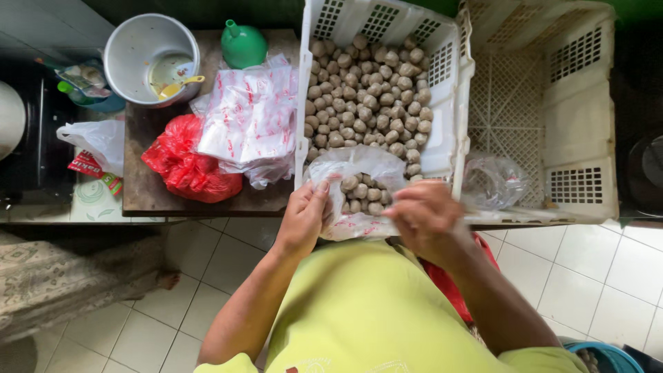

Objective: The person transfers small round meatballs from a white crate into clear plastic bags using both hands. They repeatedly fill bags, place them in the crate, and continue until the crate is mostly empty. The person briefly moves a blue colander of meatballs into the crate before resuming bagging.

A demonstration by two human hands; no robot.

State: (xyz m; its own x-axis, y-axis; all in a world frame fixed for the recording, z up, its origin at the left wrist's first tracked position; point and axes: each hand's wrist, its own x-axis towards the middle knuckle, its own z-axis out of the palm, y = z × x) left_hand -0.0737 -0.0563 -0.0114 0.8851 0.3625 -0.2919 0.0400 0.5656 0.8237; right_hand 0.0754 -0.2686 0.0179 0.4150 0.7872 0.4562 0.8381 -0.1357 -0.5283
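A clear plastic bag (359,166) partly filled with brownish meatballs (362,191) is held open in front of me. My left hand (304,217) grips the bag's left edge. My right hand (423,215) is closed at the bag's right edge; whether it holds a meatball is hidden. Just beyond the bag stands a white plastic crate (452,117) piled with many loose meatballs (369,93).
An empty white crate (577,131) with a crumpled clear bag (492,183) stands at the right. On the wooden table (148,186) lie a stack of printed plastic bags (248,117), a red bag (186,169), a metal pot (148,59) and a green funnel (243,45). White tiled floor lies below.
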